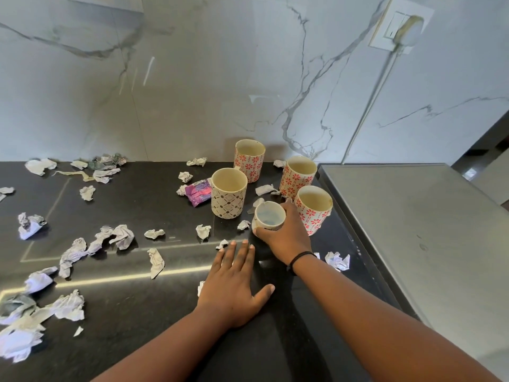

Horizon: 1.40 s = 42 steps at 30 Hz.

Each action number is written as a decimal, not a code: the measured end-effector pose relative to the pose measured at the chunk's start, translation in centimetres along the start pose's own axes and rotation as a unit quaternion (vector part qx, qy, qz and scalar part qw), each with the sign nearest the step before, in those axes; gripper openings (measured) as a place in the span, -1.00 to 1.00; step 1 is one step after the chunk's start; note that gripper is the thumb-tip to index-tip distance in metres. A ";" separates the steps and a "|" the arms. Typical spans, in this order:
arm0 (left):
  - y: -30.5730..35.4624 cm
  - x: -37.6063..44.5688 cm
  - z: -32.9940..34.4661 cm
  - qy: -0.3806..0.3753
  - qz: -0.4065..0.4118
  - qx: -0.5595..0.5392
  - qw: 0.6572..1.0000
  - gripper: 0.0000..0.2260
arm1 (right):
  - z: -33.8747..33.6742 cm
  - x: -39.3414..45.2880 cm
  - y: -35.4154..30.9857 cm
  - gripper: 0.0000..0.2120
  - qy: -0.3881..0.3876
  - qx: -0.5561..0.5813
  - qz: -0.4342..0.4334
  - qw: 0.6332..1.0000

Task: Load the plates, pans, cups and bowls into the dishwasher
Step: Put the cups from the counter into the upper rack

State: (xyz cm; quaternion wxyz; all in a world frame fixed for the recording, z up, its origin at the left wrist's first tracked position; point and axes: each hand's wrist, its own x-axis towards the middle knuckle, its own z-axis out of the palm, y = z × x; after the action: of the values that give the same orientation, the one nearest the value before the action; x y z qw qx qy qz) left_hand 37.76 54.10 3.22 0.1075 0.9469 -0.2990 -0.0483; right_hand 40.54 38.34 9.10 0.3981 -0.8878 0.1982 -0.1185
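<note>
Loading barely begun, by the look: four mugs (249, 177) on counter (137, 293), no dishwasher visible. Right hand (286, 238) grips small cup (269, 216); left hand (234, 282) flat, fingers spread.

Small white cup (269, 216) tilted, four upright mugs (228, 193) nearby, perhaps empty
</note>
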 end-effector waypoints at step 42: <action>50.1 6.2 12.4 -0.042 0.362 0.146 0.920 -0.33 | -35.9 -38.9 45.9 -0.58 0.290 0.572 0.502 0.581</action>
State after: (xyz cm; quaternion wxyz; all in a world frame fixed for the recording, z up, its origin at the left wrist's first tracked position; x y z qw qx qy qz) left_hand 13.08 8.36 2.66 -0.0341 0.7765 -0.6293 -0.0014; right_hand -19.28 4.28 -4.00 0.7409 -0.1539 0.6084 -0.2393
